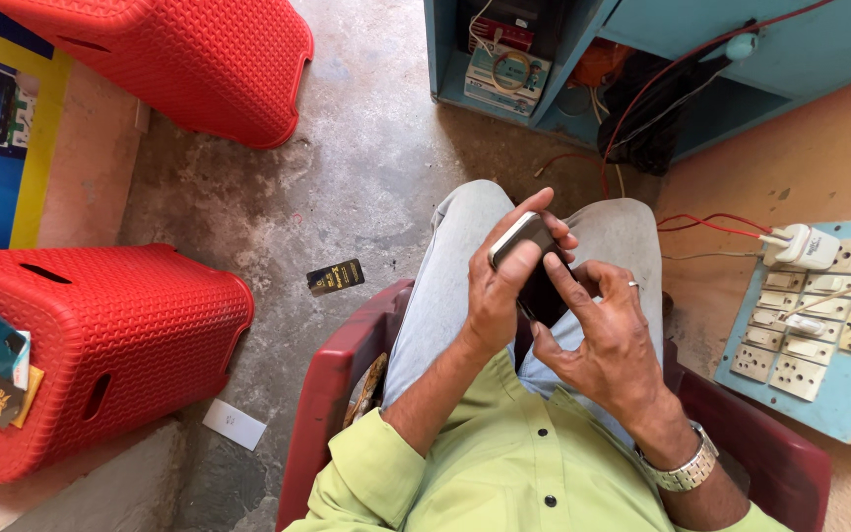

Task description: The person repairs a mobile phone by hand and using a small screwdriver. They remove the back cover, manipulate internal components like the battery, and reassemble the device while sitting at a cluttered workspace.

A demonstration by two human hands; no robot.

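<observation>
I sit on a dark red plastic chair [332, 394] and look down at my lap. My left hand [497, 286] grips a small dark mobile phone [527, 258] with a silver edge, thumb resting on its top end. My right hand [603, 340], with a ring on one finger and a metal watch [687, 471] on the wrist, touches the phone's face with its fingertips. The lower part of the phone is hidden between my hands.
Two red woven plastic stools [100, 345] [189, 59] stand at left. A small dark card [335, 277] and a white slip [233, 425] lie on the concrete floor. A blue board of switches and sockets [805, 335] with a white plug and red wires is at right. A blue cabinet [583, 59] is ahead.
</observation>
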